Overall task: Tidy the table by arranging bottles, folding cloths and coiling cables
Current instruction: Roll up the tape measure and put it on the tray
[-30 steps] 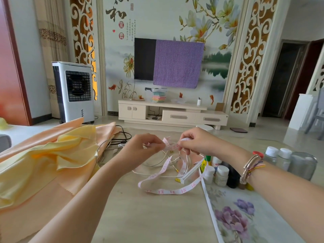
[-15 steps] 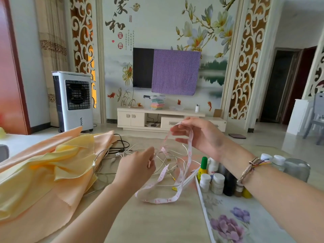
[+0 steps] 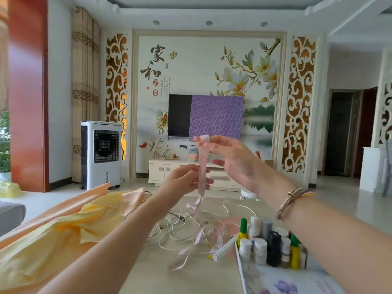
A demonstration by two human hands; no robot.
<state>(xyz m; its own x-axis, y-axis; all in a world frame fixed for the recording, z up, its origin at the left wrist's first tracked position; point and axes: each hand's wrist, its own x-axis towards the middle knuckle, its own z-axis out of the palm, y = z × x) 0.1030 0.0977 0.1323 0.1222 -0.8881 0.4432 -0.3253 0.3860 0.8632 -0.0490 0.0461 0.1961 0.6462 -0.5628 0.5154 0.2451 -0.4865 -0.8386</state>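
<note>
**Tape measure held raised between both hands above the counter**

The right hand is lifted in front of the wall screen, its grip pinched on the top end of a pale pink tape measure. The left hand is lower, its grip closed around the same tape just beneath. Between the two hands the tape runs near vertical; below the left hand it trails down, twisted, to a loose loop lying on the counter.

A tangle of white cables lies on the counter under the hands, unspooled. To the left lie crumpled yellow and peach cloths, unfolded. To the right a cluster of small bottles stands upright on a floral mat, close together. The right wrist wears bracelets.
</note>
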